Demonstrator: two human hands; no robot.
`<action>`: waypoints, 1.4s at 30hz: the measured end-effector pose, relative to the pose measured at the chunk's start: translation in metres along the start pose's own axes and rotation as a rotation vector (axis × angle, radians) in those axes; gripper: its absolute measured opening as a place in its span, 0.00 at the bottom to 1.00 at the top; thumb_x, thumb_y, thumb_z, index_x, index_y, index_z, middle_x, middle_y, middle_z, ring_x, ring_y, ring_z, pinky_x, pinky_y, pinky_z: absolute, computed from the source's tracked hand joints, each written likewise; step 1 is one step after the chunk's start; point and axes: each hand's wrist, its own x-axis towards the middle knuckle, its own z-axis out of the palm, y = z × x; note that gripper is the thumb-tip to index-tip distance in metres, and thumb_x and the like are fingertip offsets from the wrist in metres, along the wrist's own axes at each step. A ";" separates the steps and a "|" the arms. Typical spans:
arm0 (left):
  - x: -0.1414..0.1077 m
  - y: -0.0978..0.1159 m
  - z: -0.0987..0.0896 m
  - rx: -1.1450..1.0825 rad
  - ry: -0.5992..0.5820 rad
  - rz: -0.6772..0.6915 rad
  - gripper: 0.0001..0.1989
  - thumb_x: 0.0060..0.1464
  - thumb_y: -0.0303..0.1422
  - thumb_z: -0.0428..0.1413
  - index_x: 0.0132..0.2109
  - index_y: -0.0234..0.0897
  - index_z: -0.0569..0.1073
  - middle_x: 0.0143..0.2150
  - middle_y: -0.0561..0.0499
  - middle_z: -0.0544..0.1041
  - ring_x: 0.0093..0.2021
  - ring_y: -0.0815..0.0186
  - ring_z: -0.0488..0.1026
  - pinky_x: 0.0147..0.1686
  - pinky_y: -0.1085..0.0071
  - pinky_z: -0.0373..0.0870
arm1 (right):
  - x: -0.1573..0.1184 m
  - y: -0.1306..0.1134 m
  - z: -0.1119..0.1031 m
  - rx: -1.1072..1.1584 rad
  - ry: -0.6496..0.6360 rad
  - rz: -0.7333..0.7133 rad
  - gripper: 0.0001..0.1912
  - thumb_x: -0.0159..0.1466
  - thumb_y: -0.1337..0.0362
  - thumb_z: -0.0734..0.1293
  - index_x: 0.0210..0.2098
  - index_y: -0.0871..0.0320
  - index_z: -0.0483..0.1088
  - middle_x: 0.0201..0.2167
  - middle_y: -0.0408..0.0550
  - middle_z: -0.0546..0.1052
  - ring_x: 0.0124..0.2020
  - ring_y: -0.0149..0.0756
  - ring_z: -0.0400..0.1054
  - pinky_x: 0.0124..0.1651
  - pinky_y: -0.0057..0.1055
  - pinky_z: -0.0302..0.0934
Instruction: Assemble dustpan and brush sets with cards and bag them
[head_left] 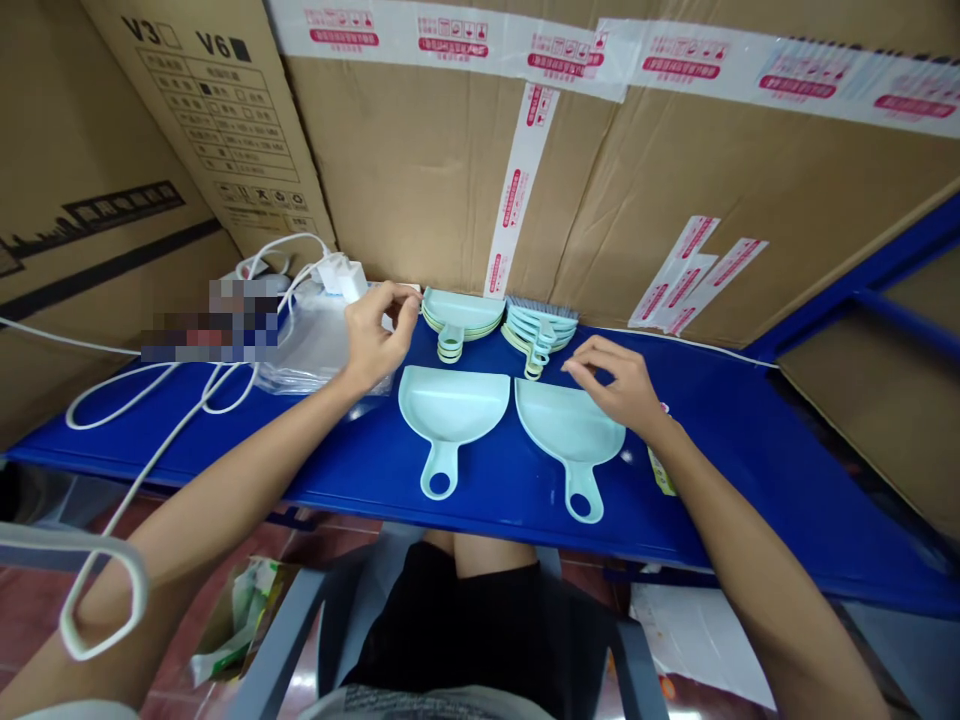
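Two pale mint-green dustpans lie side by side on the blue table (pixel 480 505), handles with round holes toward me: a left dustpan (pixel 454 400) and a right dustpan (pixel 566 425). Behind them sit a stack of dustpans (pixel 463 312) in mint and yellow-green and a stack of small brushes (pixel 541 328) with grey bristles on top. Hovering beside the dustpan stack, my left hand (pixel 381 335) has thumb and index tips drawn together, nothing visible between them. Above the right dustpan's outer edge, my right hand (pixel 613 380) is likewise pinched with nothing showing in it.
Clear plastic bags (pixel 311 345) lie at the left under a white charger plug (pixel 341 275) and looping white cables (pixel 169 445). Cardboard (pixel 420 180) walls in the back. A small yellow packet (pixel 661 475) is partly behind my right wrist. A blue metal frame (pixel 862 275) stands right.
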 end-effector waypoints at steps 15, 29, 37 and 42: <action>-0.004 0.002 0.001 0.096 -0.097 0.142 0.08 0.62 0.37 0.56 0.38 0.40 0.79 0.28 0.51 0.75 0.25 0.67 0.68 0.30 0.69 0.65 | 0.092 -0.009 -0.003 -0.404 -0.245 0.106 0.10 0.68 0.60 0.70 0.40 0.59 0.82 0.47 0.57 0.76 0.41 0.45 0.72 0.46 0.41 0.65; -0.003 -0.005 0.000 0.077 -0.048 0.040 0.06 0.59 0.37 0.60 0.36 0.41 0.78 0.27 0.53 0.73 0.25 0.67 0.65 0.32 0.68 0.64 | 0.096 -0.025 -0.063 -0.199 0.321 -0.077 0.19 0.72 0.49 0.71 0.34 0.58 0.79 0.39 0.50 0.78 0.36 0.35 0.72 0.38 0.36 0.68; 0.017 -0.023 -0.017 0.125 0.227 0.028 0.05 0.63 0.34 0.58 0.37 0.41 0.76 0.29 0.53 0.73 0.27 0.66 0.67 0.34 0.67 0.64 | 0.055 -0.155 -0.032 -0.148 0.136 -0.293 0.13 0.74 0.58 0.69 0.34 0.54 0.78 0.43 0.48 0.78 0.36 0.37 0.75 0.43 0.40 0.73; 0.022 -0.032 -0.021 0.129 0.283 0.058 0.07 0.65 0.32 0.55 0.37 0.40 0.76 0.28 0.54 0.73 0.26 0.67 0.67 0.33 0.68 0.63 | 0.029 -0.184 0.012 -0.248 -0.146 -0.345 0.20 0.76 0.68 0.58 0.36 0.54 0.80 0.45 0.53 0.79 0.37 0.39 0.74 0.36 0.38 0.71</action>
